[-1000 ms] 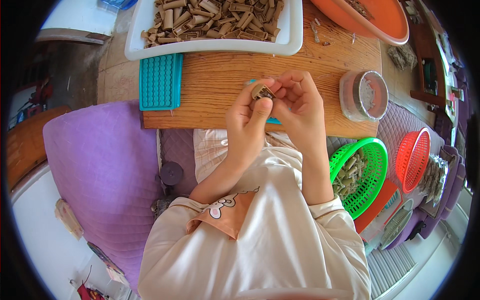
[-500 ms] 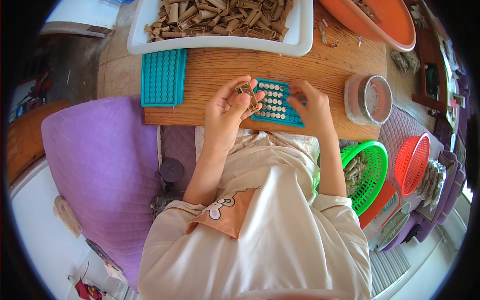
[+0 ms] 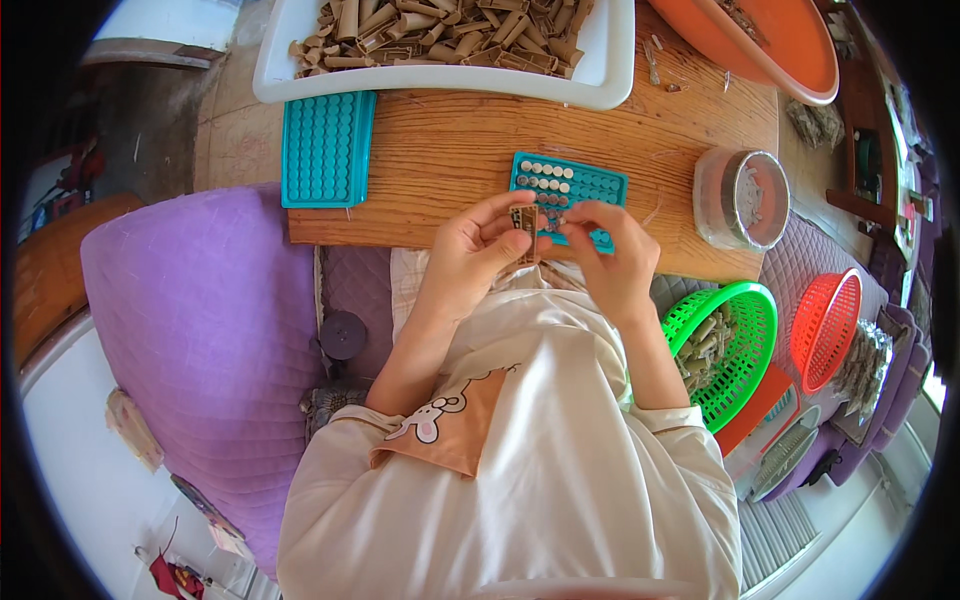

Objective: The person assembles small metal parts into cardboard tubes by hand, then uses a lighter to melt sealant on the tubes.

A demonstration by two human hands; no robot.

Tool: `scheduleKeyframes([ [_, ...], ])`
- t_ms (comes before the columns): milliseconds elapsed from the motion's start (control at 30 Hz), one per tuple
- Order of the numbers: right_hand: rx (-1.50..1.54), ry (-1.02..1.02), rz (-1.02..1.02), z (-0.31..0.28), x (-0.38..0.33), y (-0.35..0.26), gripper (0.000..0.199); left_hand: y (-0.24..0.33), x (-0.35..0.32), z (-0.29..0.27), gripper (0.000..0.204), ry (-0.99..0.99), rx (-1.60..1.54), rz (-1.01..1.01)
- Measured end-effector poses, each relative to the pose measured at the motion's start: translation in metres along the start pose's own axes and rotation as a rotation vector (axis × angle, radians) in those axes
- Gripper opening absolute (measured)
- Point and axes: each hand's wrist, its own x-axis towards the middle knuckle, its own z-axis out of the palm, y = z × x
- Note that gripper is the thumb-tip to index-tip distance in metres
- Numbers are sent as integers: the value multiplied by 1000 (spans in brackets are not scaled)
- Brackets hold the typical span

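Observation:
My left hand [image 3: 475,250] grips a small brown plastic casing [image 3: 524,232], tilted upright with its hollow, part-filled side showing. To its right, my right hand [image 3: 612,255] pinches thumb and forefinger together close to the casing; whatever sits between those fingertips is too small to make out. Beyond both hands lies a teal tray [image 3: 600,180] with round pockets. Silver button cells [image 3: 546,184] fill rows on its left part, while pockets on the right show bare teal. My hands cover the tray's near edge.
A white tub [image 3: 440,82] heaped with brown casings [image 3: 400,40] stands at the back. Left of my hands is a second teal tray [image 3: 325,150]. A clear round container [image 3: 712,200] and an orange basin [image 3: 800,60] are rightward. Beside my right arm sits a green basket [image 3: 765,340].
My right hand has left the teal tray's pockets and come nearer the casing, fingers now pinched. The left hand has lowered and turned the casing more upright. The tray has shifted slightly rightward.

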Motion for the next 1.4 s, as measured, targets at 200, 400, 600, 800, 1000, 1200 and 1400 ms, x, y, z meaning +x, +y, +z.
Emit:
scheduleKeyframes([
  [200, -20, -95, -165, 8, -2, -6, 19, -11, 0, 2, 35, -16, 121, 29],
  [400, 75, -61, 211, 1, -18, 13, 24, -12, -7, -2, 25, 9, 100, -74],
  [600, -339, -90, 84, 8, -32, 47, 22, -19, -8, -8, 25, 4, 172, 9],
  [800, -147, 14, 116, 7, -31, 27, 24, -15, -11, -2, 26, -26, 102, -6],
  [1000, -34, 122, -130, 12, -29, -7, 24, -16, -14, 3, 27, -30, 164, -62],
  [1200, -70, 62, -248, 14, -34, -2, 23, -17, -17, 2, 26, -42, 298, -16],
  [1400, -142, -86, -216, 7, -35, 2, 21, -22, -12, -6, 24, -90, 401, -42],
])
